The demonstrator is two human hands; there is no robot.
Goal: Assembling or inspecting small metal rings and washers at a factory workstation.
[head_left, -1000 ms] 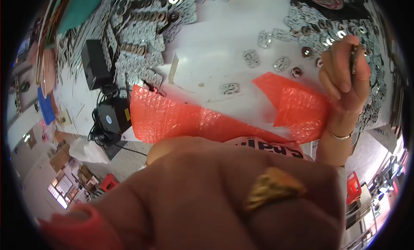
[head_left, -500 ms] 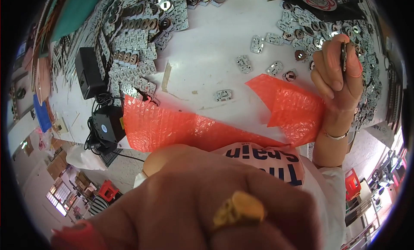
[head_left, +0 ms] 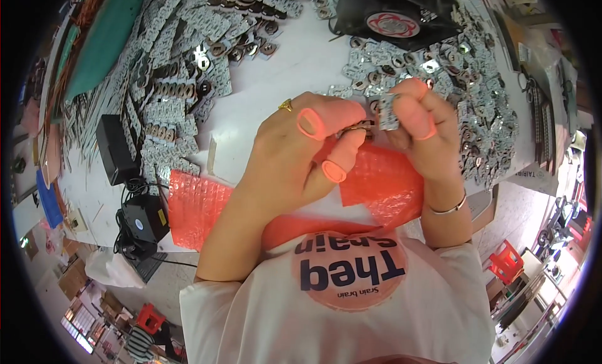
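Observation:
Both hands meet above the front part of the white table, with coral rubber finger cots on several fingertips. My left hand (head_left: pixel 285 144), with a gold ring, pinches a small dark-edged circuit board (head_left: pixel 361 125) between thumb and forefinger; it is seen nearly edge-on and partly covered by the fingers. My right hand (head_left: pixel 433 128), a bangle at its wrist, is closed on a small silvery circuit board (head_left: pixel 387 115). The two boards are very close together; whether they touch, I cannot tell. Below the hands lies red bubble wrap (head_left: pixel 389 182) along the table's front edge.
Circuit board panels (head_left: pixel 166 107) are heaped at the left, by a black box (head_left: pixel 118 149) and a cabled black adapter (head_left: pixel 143 218). Loose small boards (head_left: pixel 483 122) pile up at the right. A black fan-like device (head_left: pixel 398 22) stands at the back.
My left hand has moved from close before the camera to over the table. My right hand has come inward from the right, still holding a board, and the hands are now together.

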